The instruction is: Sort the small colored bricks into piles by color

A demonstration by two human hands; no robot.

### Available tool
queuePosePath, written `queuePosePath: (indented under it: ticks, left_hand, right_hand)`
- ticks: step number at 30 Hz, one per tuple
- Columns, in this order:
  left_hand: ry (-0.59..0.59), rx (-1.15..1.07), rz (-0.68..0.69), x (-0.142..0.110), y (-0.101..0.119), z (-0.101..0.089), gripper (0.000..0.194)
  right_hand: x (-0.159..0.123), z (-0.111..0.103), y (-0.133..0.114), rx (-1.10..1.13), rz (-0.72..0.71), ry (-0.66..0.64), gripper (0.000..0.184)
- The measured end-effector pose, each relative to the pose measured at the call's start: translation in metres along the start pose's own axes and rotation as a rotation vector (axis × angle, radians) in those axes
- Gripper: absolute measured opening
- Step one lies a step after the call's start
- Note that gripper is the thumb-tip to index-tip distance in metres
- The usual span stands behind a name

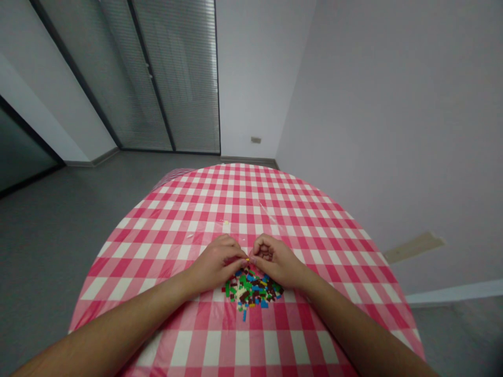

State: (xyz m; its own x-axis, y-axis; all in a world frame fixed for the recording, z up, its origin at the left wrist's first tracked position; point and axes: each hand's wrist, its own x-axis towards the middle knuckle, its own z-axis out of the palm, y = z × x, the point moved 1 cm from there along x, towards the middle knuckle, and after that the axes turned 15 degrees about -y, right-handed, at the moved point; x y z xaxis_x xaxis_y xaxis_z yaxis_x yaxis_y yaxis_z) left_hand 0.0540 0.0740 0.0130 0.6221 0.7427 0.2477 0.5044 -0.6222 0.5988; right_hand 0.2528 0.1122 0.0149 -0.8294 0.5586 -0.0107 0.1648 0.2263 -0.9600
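Brick pile (251,290) still heaped on the checked tablecloth (188,209); nothing built shows. Left hand (216,264) sits just behind the pile, fingers (236,254) narrow, pinching a tiny yellow piece (247,259) right above the pile's back edge. Right hand (275,259) also behind the pile, fingers (262,246) curled, tips almost touching the left's. Pale piece (226,222) lies apart, beyond the pile.

1. No text, label, brand, number or sign can be read anywhere.
2. The plastic bricks (251,290) on the bench (243,193) are too small to show markings.
3. The wall plate (255,140) beyond the bench is too small to read.
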Motion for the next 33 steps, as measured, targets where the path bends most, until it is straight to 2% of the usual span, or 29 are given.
queuePosePath:
  ticks: [14,20,33]
  left_hand:
    - [-0.022,0.020,-0.036,-0.0002,0.0007,-0.0001,0.016]
    - [-0.044,0.045,-0.053,0.0016,0.0001,0.0002,0.019]
    - [-0.046,0.067,-0.081,0.0023,-0.0037,0.0036,0.015]
  right_hand:
    - [0.0002,-0.0011,-0.0078,-0.112,0.013,0.034,0.011]
    - [0.0013,-0.0007,-0.0033,-0.207,0.013,0.046,0.013]
    - [0.0016,-0.0008,0.0003,-0.248,0.013,0.037,0.011]
